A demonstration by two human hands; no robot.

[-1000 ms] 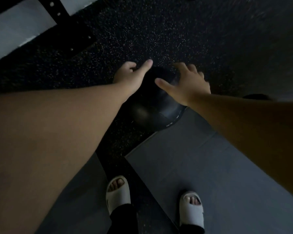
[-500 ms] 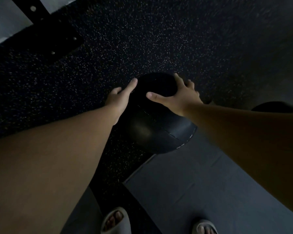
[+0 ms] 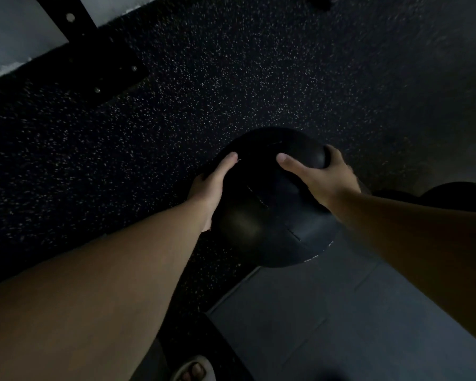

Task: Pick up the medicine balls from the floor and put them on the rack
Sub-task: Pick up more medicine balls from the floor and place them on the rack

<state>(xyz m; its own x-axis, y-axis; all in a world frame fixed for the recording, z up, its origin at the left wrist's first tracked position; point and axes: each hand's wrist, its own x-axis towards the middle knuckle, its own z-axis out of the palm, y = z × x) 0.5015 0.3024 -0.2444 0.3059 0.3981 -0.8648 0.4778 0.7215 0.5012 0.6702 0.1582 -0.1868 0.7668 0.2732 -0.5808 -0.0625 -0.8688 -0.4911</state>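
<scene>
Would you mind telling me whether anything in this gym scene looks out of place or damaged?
Nothing looks damaged. The black medicine ball is gripped between the left hand and right hand; a second dark ball sits at the right edge.

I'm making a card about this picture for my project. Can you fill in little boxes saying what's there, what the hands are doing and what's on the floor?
main thing: black medicine ball
left hand: pressed on the ball's left side
right hand: pressed on its right side, thumb on top
floor: dark speckled rubber
mat: grey, under the ball's near edge
also there: another dark ball at right; black bolted base plate at upper left
</scene>
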